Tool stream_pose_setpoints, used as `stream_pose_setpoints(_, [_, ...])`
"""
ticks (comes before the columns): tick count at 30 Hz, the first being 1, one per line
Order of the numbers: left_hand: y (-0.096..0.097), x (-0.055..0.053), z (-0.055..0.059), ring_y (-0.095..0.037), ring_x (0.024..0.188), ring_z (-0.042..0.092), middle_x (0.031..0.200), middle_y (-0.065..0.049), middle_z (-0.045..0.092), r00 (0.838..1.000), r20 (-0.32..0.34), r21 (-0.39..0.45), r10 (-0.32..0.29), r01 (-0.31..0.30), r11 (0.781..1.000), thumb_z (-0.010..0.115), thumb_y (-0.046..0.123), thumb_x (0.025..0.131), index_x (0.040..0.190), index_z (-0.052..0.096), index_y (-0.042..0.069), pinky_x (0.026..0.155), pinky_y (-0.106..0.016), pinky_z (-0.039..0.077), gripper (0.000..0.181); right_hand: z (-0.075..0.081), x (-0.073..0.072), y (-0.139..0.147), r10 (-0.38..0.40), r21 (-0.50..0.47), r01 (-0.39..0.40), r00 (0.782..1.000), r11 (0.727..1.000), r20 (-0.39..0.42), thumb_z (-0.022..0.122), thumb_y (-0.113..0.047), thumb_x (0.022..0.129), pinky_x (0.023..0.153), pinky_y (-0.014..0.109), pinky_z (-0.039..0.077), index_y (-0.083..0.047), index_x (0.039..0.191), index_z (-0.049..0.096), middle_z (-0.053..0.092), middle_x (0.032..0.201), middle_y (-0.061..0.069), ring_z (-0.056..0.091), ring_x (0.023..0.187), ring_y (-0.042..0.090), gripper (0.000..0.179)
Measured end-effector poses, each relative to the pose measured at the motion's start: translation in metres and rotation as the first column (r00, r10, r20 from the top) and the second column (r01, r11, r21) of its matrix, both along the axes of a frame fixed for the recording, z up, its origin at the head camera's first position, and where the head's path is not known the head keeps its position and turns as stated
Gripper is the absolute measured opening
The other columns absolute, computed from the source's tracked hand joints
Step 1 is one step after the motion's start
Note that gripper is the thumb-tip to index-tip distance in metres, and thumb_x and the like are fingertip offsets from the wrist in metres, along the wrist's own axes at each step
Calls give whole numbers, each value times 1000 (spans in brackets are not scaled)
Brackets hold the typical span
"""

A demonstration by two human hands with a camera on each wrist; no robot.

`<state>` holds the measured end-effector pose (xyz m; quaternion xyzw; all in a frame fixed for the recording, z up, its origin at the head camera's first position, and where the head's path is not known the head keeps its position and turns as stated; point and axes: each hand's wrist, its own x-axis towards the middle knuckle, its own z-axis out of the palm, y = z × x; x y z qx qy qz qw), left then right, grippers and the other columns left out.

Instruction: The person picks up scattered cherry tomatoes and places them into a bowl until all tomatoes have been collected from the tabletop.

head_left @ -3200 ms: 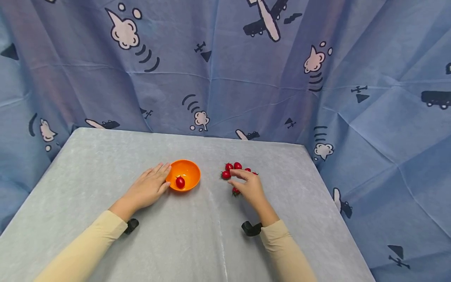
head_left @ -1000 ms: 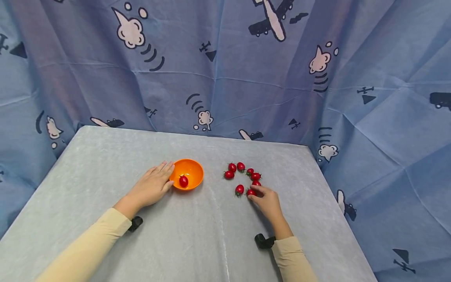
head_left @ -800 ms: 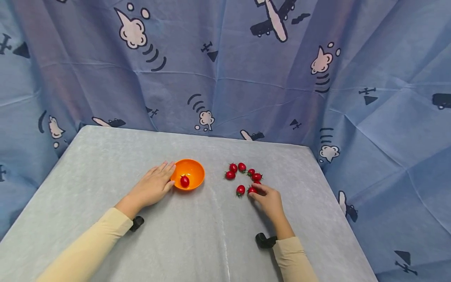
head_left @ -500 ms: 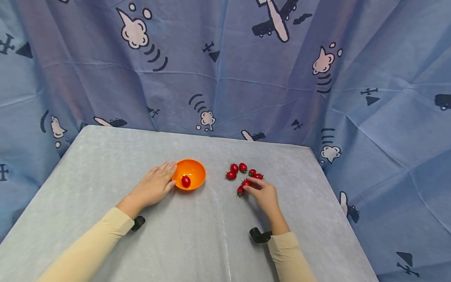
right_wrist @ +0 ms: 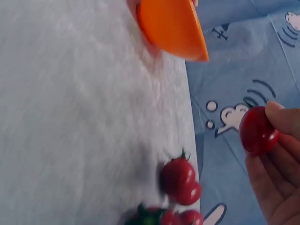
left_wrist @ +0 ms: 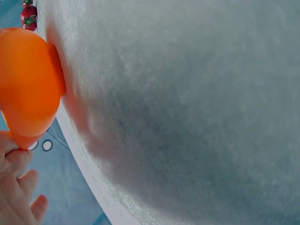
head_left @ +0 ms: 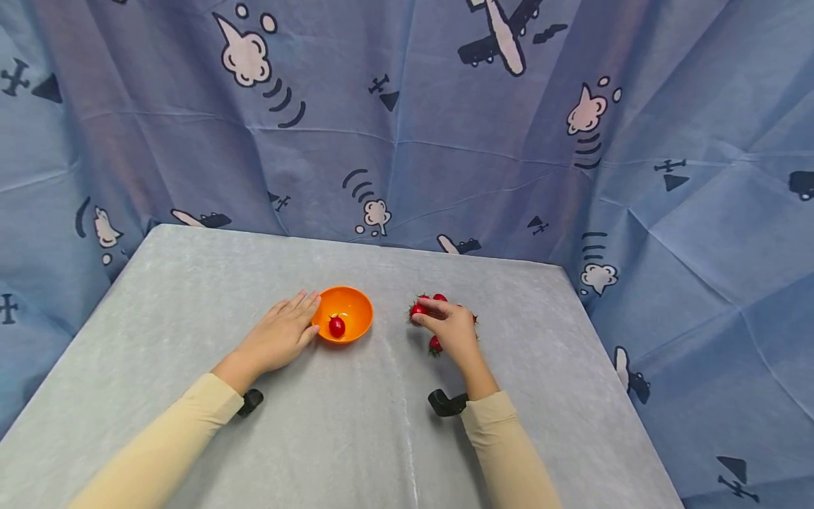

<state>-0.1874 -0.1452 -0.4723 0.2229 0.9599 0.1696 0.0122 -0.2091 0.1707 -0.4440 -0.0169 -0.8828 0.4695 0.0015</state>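
Note:
An orange bowl [head_left: 357, 314] stands on the table with one red cherry tomato [head_left: 337, 326] inside. My left hand [head_left: 273, 336] rests against the bowl's left side, its fingers fairly straight along the rim; in the left wrist view the fingertips touch the bowl's edge. My right hand [head_left: 453, 336] pinches another cherry tomato [right_wrist: 258, 131] between thumb and fingers, raised over the table in the right wrist view. Several more cherry tomatoes with green stems lie around and behind that hand, such as a near tomato [head_left: 435, 345]; the hand partly hides this group.
The table has a pale grey cover [head_left: 305, 438]. Behind it and to the right hangs a blue curtain [head_left: 445, 191] printed with planes and clouds. Each wrist carries a black camera mount, such as the right mount [head_left: 446, 403].
My right hand reached to the near right of the tomato group, gripped one cherry tomato, lifted it and moved left and away toward the group's far left. My left hand stays at the bowl.

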Motion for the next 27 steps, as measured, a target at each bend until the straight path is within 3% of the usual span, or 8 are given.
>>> stream_pose_setpoints(5, [0,0,1,-31,142,18,153,-11,23,1000,-6,-4,-4,4,1000,42,33,97,145,27,3,114,-51,16,59,5,-6,-15,25,-26,-25,1000,999,-4,78,-31,74,74,29,54,-21,107,72,69,105,2,63,93,15,35])
stream_pose_setpoints(27, [-1,-1,0,-29,142,17,154,-9,22,1000,2,-24,0,0,1000,40,37,98,146,26,5,114,-51,17,59,4,-14,-66,190,-56,-192,981,980,-44,78,-25,74,79,26,55,-12,104,73,72,98,2,68,88,12,33])
